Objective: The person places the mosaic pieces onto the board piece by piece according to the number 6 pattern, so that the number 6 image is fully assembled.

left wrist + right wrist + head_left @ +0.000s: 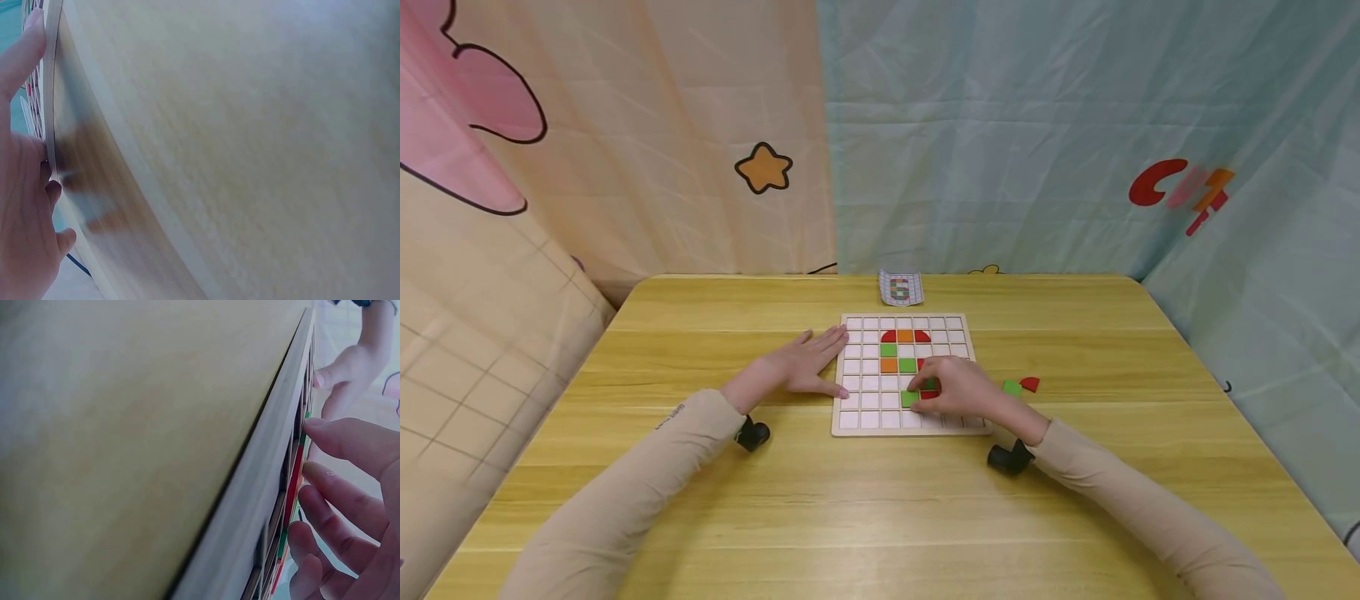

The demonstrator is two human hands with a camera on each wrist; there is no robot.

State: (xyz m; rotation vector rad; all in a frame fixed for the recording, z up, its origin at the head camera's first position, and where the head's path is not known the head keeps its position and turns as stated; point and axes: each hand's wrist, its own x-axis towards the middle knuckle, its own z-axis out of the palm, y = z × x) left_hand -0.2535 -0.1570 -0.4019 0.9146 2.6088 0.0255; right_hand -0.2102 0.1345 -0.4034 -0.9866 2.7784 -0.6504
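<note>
A white gridded board (pixel 870 420) with a wooden rim lies on the table. My left hand (pixel 809 364) rests at its left edge, fingers straight and thumb spread, touching the rim. Over the board's lower middle my right hand (pixel 958 387) pinches a green square tile (pixel 909 399) between thumb and finger, at a grid cell. Around it sit an orange tile (pixel 889 365), green tiles (pixel 907 365) and red rounded pieces (pixel 889 337); my right hand hides part of them. In the right wrist view, the right thumb (pixel 322 428) touches a green tile edge.
Right of the board lie a loose green tile (pixel 1012 387) and a red quarter-round piece (pixel 1031 384). A small card (pixel 900 288) with a gridded coloured pattern lies behind the board. Printed curtains (pixel 1000 150) hang around the wooden table (pixel 880 517).
</note>
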